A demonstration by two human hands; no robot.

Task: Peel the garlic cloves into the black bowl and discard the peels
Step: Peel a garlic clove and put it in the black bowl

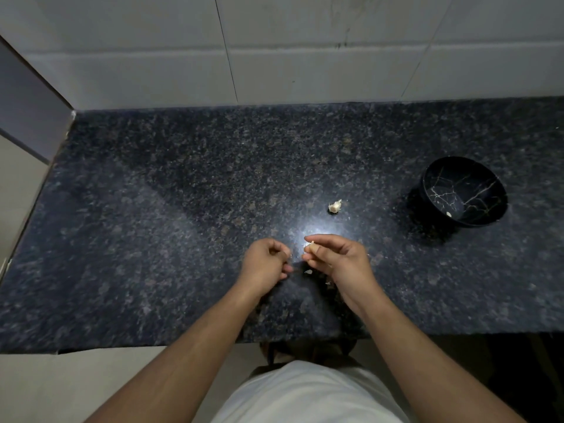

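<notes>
Right hand (pixel 335 257) pinches a garlic clove (pixel 312 247) for peeling; left hand (pixel 267 262) curls, contents unclear. Black bowl (pixel 476 215) waits at two o'clock on the counter (pixel 152 239).

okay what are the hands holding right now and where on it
The right hand pinches a garlic clove at its fingertips, grip on its near end. The left hand is curled; whether it holds anything cannot be told.

A dark speckled worktop (pixel 183 209) is lying below a pale tiled wall (pixel 305 56) that is running along its far edge.
</notes>
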